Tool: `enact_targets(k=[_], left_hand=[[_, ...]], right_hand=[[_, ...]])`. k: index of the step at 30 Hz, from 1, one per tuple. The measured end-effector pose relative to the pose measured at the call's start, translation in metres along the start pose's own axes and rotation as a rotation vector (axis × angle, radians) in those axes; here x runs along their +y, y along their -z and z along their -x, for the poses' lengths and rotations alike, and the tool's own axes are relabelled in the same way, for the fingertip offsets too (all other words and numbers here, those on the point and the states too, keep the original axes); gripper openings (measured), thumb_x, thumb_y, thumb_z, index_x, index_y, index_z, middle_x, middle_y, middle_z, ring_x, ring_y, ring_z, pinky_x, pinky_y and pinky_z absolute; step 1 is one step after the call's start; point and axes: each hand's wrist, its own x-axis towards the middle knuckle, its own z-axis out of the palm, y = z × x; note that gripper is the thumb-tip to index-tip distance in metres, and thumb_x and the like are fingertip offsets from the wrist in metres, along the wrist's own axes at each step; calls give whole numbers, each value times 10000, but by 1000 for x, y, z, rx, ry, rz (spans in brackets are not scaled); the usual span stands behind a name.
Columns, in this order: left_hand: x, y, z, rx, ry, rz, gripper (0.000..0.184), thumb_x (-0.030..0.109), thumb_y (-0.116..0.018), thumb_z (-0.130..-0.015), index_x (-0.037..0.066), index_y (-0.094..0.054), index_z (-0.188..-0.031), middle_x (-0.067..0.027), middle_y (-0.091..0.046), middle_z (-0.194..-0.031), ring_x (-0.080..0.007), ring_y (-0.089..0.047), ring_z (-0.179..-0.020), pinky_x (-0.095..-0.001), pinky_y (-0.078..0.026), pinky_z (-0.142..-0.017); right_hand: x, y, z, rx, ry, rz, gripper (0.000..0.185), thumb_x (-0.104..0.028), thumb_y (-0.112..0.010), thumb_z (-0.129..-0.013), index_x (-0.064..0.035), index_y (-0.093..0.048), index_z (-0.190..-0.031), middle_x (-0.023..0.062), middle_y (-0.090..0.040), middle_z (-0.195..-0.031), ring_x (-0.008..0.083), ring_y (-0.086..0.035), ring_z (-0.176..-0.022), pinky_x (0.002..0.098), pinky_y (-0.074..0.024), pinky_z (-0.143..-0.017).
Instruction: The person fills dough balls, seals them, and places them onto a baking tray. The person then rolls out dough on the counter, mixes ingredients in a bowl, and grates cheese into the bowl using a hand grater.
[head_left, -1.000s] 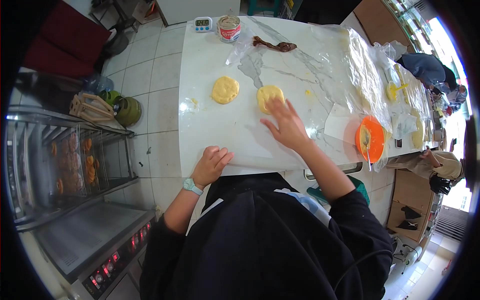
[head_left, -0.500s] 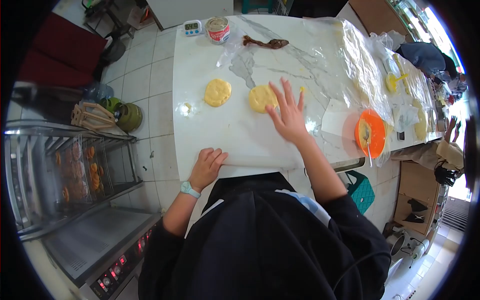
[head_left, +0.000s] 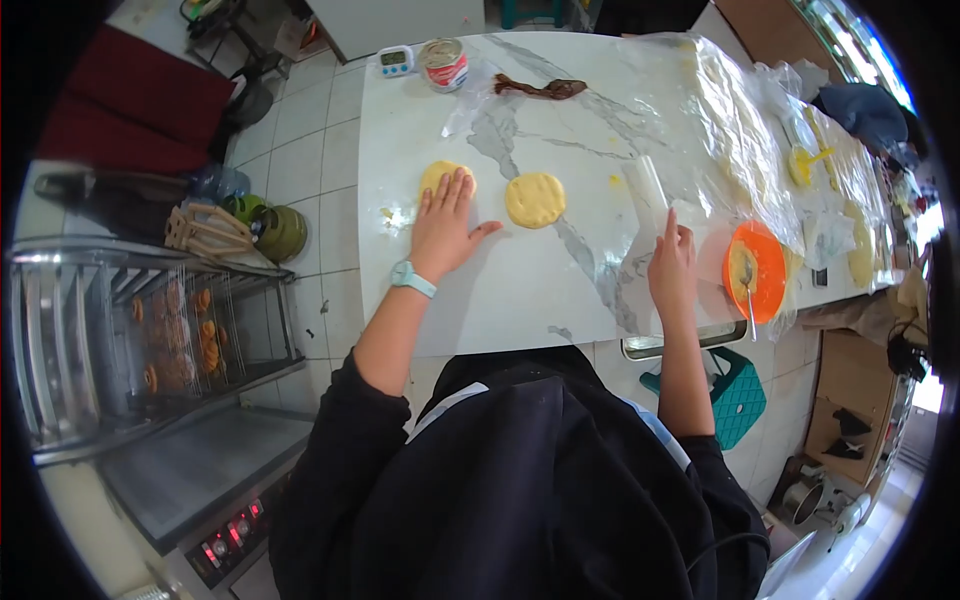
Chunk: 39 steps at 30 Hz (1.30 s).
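Note:
My left hand (head_left: pixel 442 235) lies palm down with spread fingers over a round of yellow dough (head_left: pixel 436 172), covering much of it. Just right of it, a second flattened dough round (head_left: pixel 535 200) rests on the marble-patterned table (head_left: pixel 490 290). My right hand (head_left: pixel 674 265) is at the right of the worktop, its index finger stretched forward and the others curled. It grips the near end of a white rolling pin (head_left: pixel 650 185), which points away from me; part of this grip is hidden.
An orange bowl (head_left: pixel 765 290) with a spoon stands right of my right hand. A tin can (head_left: pixel 443 68), a timer (head_left: pixel 395 62) and a dark brown strip (head_left: pixel 540 90) sit at the far edge. Plastic sheeting (head_left: pixel 735 150) covers dough along the right. A rack (head_left: pixel 170 340) stands left.
The rolling pin has moved from the table's front edge to the right side. My left hand has left the pin for the left dough round; my right hand has left the other round.

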Motion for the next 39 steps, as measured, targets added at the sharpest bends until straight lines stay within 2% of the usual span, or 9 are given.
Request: enact_targets(k=[2,5,9,14,15,17,19,26,39], left_hand=[[-2,17,-14,-235,56,-24,720,508,-470,-882,-16,-330,-1355,-175,-335,-1415,-340,-293,-1317,-510,-214,-1071],[-21,-17,-14,94,-130,-33,671,475,-495,-884,-46,-402,-1298,-219,-417,-1340,-353,-347,-1280,-466,-243,-1069],[-29,-9,-36,-256,47,165,620,437,-440,-925,-16,-364,-1342,-193,-352,-1406,-351,-299,-1315,-480,-191,-1088],[-7,-24,-15,120,14,-152,512,411,-418,-943,34,-456,-1288,-156,-435,-1359,-347,-315,-1310,-540,-103,-1085],[24,-14,-21,248,-25,77,434,329,-458,-944,23,-481,-1250,-154,-507,-1271,-338,-409,-1231,-500,-218,-1059],[101,1,-32,103,-57,742,382,239,-505,-930,9,-484,-1235,-147,-550,-1169,-281,-518,-1081,-407,-393,-944],[178,1,-48,-76,-190,987,362,198,-521,-923,-19,-491,-1211,-135,-565,-1083,-192,-573,-906,-294,-486,-752],[314,-47,-94,-1074,242,1457,667,202,-548,-912,74,-132,-1418,-136,-516,-1150,-196,-602,-906,-307,-530,-730],[337,-40,-61,-925,471,1811,653,-42,-389,-863,164,-131,-1426,-99,-331,-1360,-232,-452,-1193,-399,-469,-942]], right_hand=[[6,-14,-5,28,23,15,572,-15,-529,-778,-29,-391,-1333,160,-522,-1097,306,-530,-1005,394,-453,-810],[6,-30,-15,95,55,108,568,-26,-527,-742,-36,-435,-1302,150,-550,-1035,295,-532,-980,400,-439,-811],[-2,8,-12,303,94,14,402,-193,-572,-809,-49,-534,-1182,148,-556,-1027,295,-520,-1000,411,-403,-858],[93,91,40,430,-378,148,290,-276,-556,-858,-28,-568,-1009,186,-597,-966,353,-540,-973,425,-421,-847],[104,97,46,436,-385,149,290,-276,-556,-858,-28,-568,-1009,186,-597,-966,353,-540,-973,425,-421,-847],[117,104,59,2,-785,-100,286,-285,-533,-880,-2,-557,-909,198,-618,-820,386,-580,-833,447,-456,-745],[126,96,63,-8,-655,-110,291,-284,-526,-887,6,-549,-881,200,-613,-773,390,-586,-792,453,-460,-708],[142,133,60,-77,-395,-46,173,-174,-518,-891,-5,-544,-868,174,-622,-849,354,-591,-802,424,-459,-717],[190,155,53,111,-80,18,221,-11,-519,-763,-59,-592,-966,79,-565,-830,258,-567,-854,361,-460,-734]])
